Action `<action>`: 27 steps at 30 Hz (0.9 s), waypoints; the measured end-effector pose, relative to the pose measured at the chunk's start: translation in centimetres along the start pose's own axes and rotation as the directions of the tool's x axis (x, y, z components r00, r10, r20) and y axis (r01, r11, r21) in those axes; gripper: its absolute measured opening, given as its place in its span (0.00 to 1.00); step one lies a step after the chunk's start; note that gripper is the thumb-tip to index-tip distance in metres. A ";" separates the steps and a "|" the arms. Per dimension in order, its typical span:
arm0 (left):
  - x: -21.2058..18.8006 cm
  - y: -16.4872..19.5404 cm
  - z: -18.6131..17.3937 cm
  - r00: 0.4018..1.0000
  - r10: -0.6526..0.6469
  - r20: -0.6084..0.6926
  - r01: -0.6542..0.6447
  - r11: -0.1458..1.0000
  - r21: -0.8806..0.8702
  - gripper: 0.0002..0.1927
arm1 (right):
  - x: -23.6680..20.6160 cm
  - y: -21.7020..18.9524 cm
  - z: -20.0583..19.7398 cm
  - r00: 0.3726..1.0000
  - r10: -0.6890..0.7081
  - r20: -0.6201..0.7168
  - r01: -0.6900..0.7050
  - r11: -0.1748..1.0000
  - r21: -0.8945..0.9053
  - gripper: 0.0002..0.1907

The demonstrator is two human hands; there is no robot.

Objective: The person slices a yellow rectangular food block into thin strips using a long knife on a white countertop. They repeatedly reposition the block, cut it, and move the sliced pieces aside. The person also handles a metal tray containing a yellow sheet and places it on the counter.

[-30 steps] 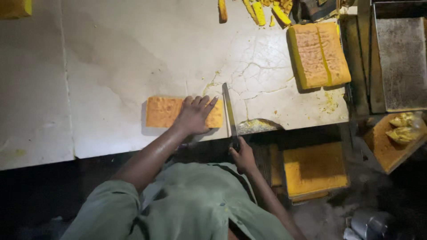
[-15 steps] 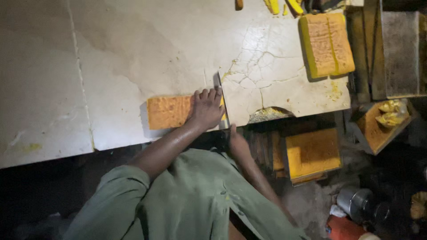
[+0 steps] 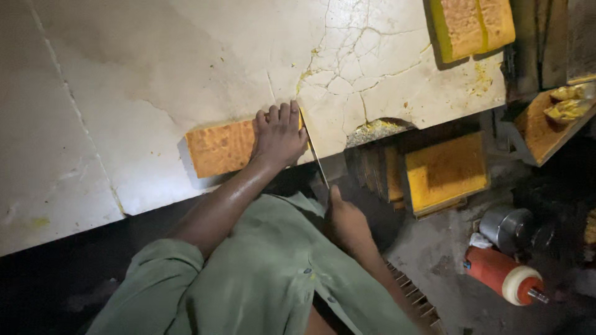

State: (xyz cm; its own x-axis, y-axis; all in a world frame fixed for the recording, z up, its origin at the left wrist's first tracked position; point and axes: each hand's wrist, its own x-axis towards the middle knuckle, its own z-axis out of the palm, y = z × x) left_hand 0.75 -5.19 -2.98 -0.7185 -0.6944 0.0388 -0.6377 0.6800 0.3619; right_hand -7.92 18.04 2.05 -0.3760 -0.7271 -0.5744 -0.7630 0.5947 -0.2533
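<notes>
An orange block (image 3: 218,147) on the cracked desk (image 3: 155,74) is pressed flat by the left hand (image 3: 280,133), fingers spread wide. A long knife (image 3: 313,152) is gripped in the right hand (image 3: 347,223), its blade set against the block's right end.

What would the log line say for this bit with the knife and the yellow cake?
left hand: flat on sponge cake slab | right hand: gripping long knife at slab's right end | surface: cracked white table
</notes>
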 end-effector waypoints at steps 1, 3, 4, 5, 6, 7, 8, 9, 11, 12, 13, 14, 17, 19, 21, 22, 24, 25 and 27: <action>0.1 0.1 0.0 1.000 0.003 -0.005 -0.003 1.000 -0.001 0.38 | 0.6 0.6 1.1 0.999 -0.043 -0.031 0.044 0.999 0.016 0.31; 0.1 0.1 -0.3 1.000 0.000 -0.004 0.000 1.000 0.001 0.39 | 3.4 0.7 3.2 0.986 -0.114 -0.121 0.117 0.993 0.019 0.30; 0.0 0.0 -0.4 1.000 0.004 0.005 -0.004 1.000 -0.012 0.39 | 5.2 0.3 4.0 0.974 -0.138 -0.180 0.141 0.990 0.007 0.26; -0.2 -0.1 -0.4 1.000 0.011 0.009 -0.011 1.000 -0.024 0.38 | 6.4 0.4 4.4 0.982 -0.112 -0.155 0.119 0.992 0.039 0.23; -0.5 -0.2 -0.2 1.000 0.021 0.004 -0.020 0.999 -0.035 0.38 | 7.6 0.3 4.6 0.986 -0.090 -0.138 0.100 0.993 0.068 0.20; -0.8 -0.3 0.1 0.994 0.059 -0.091 -0.058 0.998 0.016 0.37 | 8.4 0.4 4.6 0.989 -0.077 -0.128 0.089 0.992 0.089 0.17; -1.1 -0.4 0.7 0.978 0.104 -0.181 -0.093 0.993 0.071 0.35 | 8.9 0.6 4.4 0.967 -0.149 -0.207 0.177 0.977 0.122 0.20; -1.7 -0.2 1.4 0.954 0.154 -0.256 -0.127 0.985 0.119 0.34 | 8.8 1.1 4.0 0.938 -0.205 -0.279 0.253 0.956 0.151 0.23; -2.8 0.5 3.2 0.941 0.325 -0.091 -0.312 0.941 0.134 0.27 | 8.1 2.9 3.5 0.895 -0.243 -0.374 0.341 0.913 0.222 0.25; -2.6 0.6 3.9 0.915 0.402 -0.014 -0.397 0.908 0.135 0.23 | 7.5 4.1 3.3 0.882 -0.240 -0.405 0.364 0.894 0.263 0.23; -2.0 0.6 4.4 0.906 0.410 0.100 -0.412 0.911 -0.003 0.23 | 7.0 5.3 3.3 0.873 -0.234 -0.429 0.384 0.871 0.306 0.21; -0.9 0.6 4.7 0.880 0.423 0.215 -0.400 0.905 -0.143 0.24 | 6.7 6.6 3.6 0.863 -0.266 -0.431 0.414 0.860 0.299 0.22; 4.4 -1.9 3.0 0.888 0.210 0.410 -0.239 0.971 0.019 0.16 | 6.1 11.2 4.2 0.849 -0.331 -0.411 0.461 0.845 0.272 0.27; 6.4 -2.8 1.5 0.958 0.091 -0.271 -0.052 0.988 0.147 0.29 | 6.4 13.6 4.2 0.846 -0.353 -0.399 0.463 0.858 0.222 0.35; 5.7 -2.4 0.4 0.969 0.231 -0.091 -0.221 0.969 0.106 0.32 | 6.8 15.2 3.8 0.877 -0.332 -0.347 0.443 0.839 0.315 0.27; 4.5 -1.6 0.3 0.953 0.302 -0.005 -0.301 0.951 0.072 0.33 | 7.1 15.7 3.4 0.891 -0.322 -0.321 0.429 0.829 0.358 0.23; 1.0 0.1 0.5 0.843 0.451 0.292 -0.487 0.871 0.062 0.31 | 7.8 16.1 2.7 0.892 -0.312 -0.325 0.414 0.853 0.316 0.28; 0.4 0.0 0.6 0.749 0.507 0.427 -0.574 0.818 0.035 0.30 | 8.2 16.0 2.4 0.891 -0.305 -0.335 0.406 0.866 0.291 0.31; 0.3 -1.1 0.6 0.780 0.518 0.353 -0.596 0.787 0.162 0.26 | 9.1 15.3 1.9 0.884 -0.326 -0.335 0.429 0.850 0.305 0.31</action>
State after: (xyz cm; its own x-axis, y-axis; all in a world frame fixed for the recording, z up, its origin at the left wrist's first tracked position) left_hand 1.04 -5.98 -3.95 -0.9881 -0.1063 -0.1109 -0.1186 0.9868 0.1105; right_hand -21.97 21.17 -8.50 -0.2597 -0.9516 -0.1640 -0.6499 0.2979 -0.6992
